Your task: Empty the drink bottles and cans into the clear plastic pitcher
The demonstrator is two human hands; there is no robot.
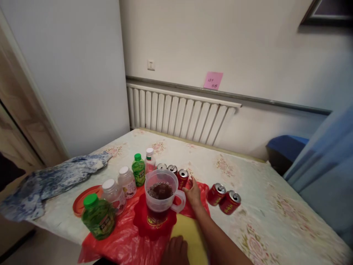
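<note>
Red metal can (182, 179): right hand (194, 193) beside, fingers parted | flat yellow sheet (192, 235): left hand (175, 251) over, grip unclear

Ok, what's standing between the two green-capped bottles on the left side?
The head view shows a near clear jar and a far clear jar, both white-lidded, between the near green bottle and the far green bottle.

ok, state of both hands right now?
Left hand: fingers curled at the yellow sheet; grip can't be told.
Right hand: open, beside a red can; contact unclear.
</note>
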